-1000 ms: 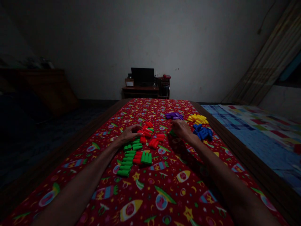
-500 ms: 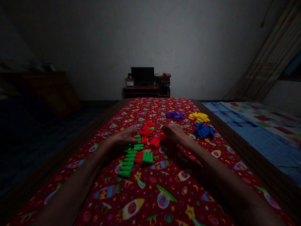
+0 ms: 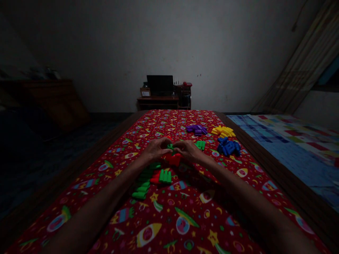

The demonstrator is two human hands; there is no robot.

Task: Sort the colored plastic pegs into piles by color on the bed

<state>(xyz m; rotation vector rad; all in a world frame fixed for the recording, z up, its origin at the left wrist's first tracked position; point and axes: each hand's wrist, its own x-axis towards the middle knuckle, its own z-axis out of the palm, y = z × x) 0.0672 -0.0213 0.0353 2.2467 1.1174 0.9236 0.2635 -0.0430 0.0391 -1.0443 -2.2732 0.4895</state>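
My left hand (image 3: 156, 148) and my right hand (image 3: 187, 148) meet over the middle of the cloth. Both are closed, fingertips pinched on a small green plastic block (image 3: 171, 147) between them. Just under and in front of the fingers lie red blocks (image 3: 174, 159), partly covered by the hands. Nearer to me is a row of ribbed green blocks (image 3: 141, 188), its far end hidden by my left hand. Beside it sit more red blocks (image 3: 155, 177) and a green ribbed group (image 3: 165, 176). Another small green group (image 3: 200, 145) lies beyond my right hand.
Purple blocks (image 3: 196, 129), yellow blocks (image 3: 223, 131) and blue blocks (image 3: 228, 146) lie in separate piles at the far right. A red patterned cloth (image 3: 148, 233) covers the long table. Behind it stands a low desk (image 3: 158, 102) with a dark screen (image 3: 160, 84).
My left hand has moved right and my right hand slightly left, so they now meet on the green block. The green group beyond my right hand has come into fuller view.
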